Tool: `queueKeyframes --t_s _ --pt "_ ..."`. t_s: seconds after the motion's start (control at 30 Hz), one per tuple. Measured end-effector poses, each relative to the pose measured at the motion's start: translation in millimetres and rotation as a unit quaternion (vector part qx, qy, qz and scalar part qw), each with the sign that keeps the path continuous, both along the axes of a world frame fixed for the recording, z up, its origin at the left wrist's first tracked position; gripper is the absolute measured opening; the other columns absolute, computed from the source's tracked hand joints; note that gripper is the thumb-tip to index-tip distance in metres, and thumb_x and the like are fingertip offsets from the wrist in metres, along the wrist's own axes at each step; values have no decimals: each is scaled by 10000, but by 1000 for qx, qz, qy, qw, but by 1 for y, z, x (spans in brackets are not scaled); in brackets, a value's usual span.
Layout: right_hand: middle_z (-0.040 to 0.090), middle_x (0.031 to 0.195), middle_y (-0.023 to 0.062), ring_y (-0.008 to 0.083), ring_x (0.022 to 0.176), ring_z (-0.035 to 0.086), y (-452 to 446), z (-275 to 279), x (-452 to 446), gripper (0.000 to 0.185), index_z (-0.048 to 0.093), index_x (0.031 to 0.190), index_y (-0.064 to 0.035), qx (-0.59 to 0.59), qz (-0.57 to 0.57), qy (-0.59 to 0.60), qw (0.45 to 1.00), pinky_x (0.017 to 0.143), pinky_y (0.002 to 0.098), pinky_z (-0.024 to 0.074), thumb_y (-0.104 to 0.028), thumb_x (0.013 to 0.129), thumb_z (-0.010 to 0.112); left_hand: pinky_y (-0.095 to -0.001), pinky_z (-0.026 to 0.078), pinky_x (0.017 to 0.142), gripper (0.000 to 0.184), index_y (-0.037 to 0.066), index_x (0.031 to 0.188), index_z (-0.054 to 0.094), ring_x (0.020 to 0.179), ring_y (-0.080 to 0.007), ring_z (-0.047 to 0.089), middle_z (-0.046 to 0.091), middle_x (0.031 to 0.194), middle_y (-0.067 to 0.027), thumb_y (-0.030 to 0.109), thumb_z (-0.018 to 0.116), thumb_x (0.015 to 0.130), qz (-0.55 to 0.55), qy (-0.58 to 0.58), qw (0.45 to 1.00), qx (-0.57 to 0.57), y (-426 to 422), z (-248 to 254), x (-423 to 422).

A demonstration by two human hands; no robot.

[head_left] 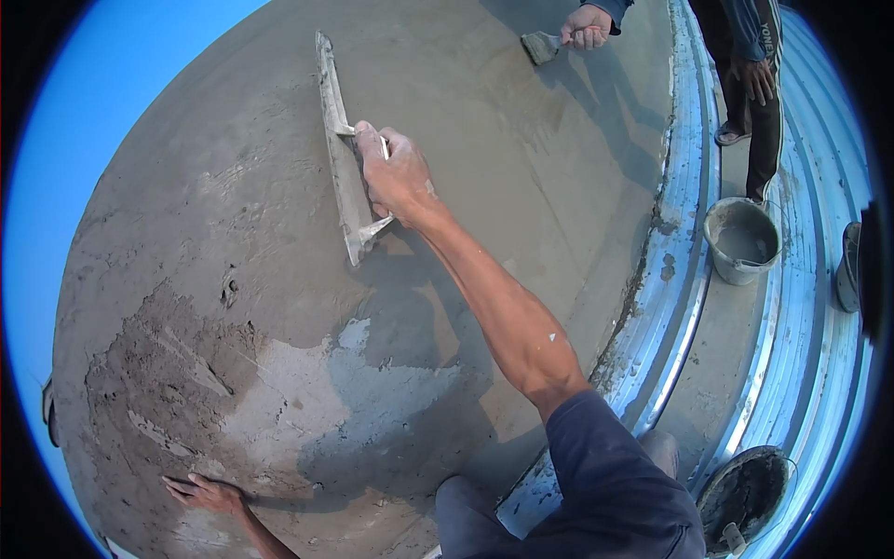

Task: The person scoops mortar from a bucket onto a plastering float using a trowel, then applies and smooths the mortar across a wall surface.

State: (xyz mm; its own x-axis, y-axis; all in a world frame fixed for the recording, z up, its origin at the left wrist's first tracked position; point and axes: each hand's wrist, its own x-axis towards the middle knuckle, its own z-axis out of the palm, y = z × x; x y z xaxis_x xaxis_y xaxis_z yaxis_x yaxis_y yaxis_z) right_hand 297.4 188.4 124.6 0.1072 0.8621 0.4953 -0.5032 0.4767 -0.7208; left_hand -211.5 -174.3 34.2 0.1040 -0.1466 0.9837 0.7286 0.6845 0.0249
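My right hand [396,175] is wrapped round the handle of a long metal trowel [342,168], whose blade lies along the grey plastered surface [494,168] at the upper middle. Low on the left, my left hand [207,494] rests on the same surface with its fingers apart and nothing in it. Between my hands the surface changes from smooth wet plaster to a rough brown patch [177,363] and a paler bare area [298,382].
A co-worker's hand [587,26] holds a brush [540,47] against the plaster at the top. Another person [765,102] stands at the upper right on ribbed metal sheeting [801,307]. Buckets [742,265] stand on the right, one [745,494] near my right side.
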Motion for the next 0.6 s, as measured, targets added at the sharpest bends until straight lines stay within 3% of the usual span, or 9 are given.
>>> queueKeyframes --t_s 0.03,0.1,0.23,0.4,0.43,0.5,0.6 --pt "600 668 182 269 570 569 11 -10 -1 474 584 810 34 43 -107 -29 993 585 431 455 -423 930 544 -486 256 1108 600 102 1510 269 1393 -334 252 296 1518 -171 452 321 1025 -11 -9 1000 2 0 0 3" --pt "610 685 205 311 636 578 8 -19 32 476 587 772 25 59 -199 -65 976 664 448 455 -429 913 554 -486 248 1110 598 105 1509 274 1396 -336 245 289 1519 -176 452 323 1024 -21 -17 1000 7 -1 0 3" --pt "618 706 221 335 652 590 74 -47 108 444 593 777 14 27 -352 -125 927 655 435 453 -420 871 584 -482 214 1126 610 95 1510 265 1401 -342 235 280 1524 -181 458 314 1022 -4 -21 1000 6 0 0 0" --pt "640 787 256 422 761 619 137 -40 133 435 619 850 10 45 -409 -203 888 703 473 464 -421 863 569 -478 191 1135 627 79 1511 256 1403 -343 232 284 1523 -190 464 306 1019 -6 -14 1000 10 4 0 5" --pt "639 808 269 454 802 612 145 -42 121 427 623 873 4 55 -384 -185 903 719 486 465 -420 856 571 -477 191 1134 626 77 1510 258 1402 -343 233 286 1522 -189 463 306 1019 -5 -15 1000 11 3 0 3" --pt "629 787 268 458 775 600 111 -49 90 408 616 868 -1 118 -391 -204 890 711 496 459 -406 857 567 -477 191 1133 625 75 1509 259 1401 -342 235 287 1521 -187 461 305 1020 -2 -18 1000 9 1 -1 4" --pt "584 692 261 460 672 560 27 -92 47 397 566 840 -3 140 -208 -322 913 633 515 435 -397 890 561 -490 213 1119 617 116 1517 251 1400 -349 239 270 1521 -193 475 307 1019 -4 -25 1000 1 -1 2 9"
